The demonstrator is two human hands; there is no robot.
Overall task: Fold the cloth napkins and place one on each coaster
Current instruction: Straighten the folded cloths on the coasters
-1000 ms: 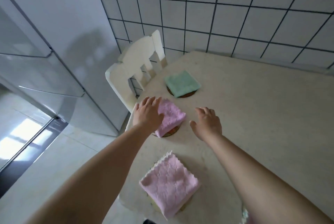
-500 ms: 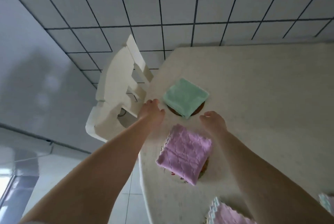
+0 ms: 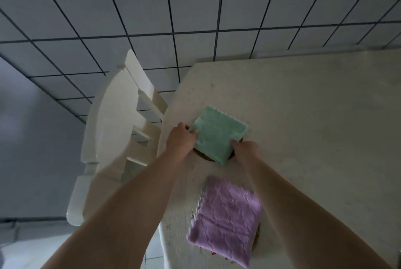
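A folded green napkin (image 3: pixel 217 134) lies over a brown round coaster (image 3: pixel 200 154) near the table's left edge. My left hand (image 3: pixel 181 138) pinches the napkin's left corner. My right hand (image 3: pixel 246 148) grips its near right edge. Closer to me, a folded pink napkin (image 3: pixel 226 225) rests on another coaster (image 3: pixel 258 233), mostly hidden under it, between my two forearms.
The cream table (image 3: pixel 314 138) runs to the right and back to a tiled wall (image 3: pixel 195 19). A white wooden chair (image 3: pixel 117 134) stands tight against the table's left edge. Pale floor (image 3: pixel 26 251) shows at lower left.
Both hands left the pink napkin and reached forward to the green one, taking hold of it at two sides. The view shifted forward, so the nearest pink napkin dropped out of frame.
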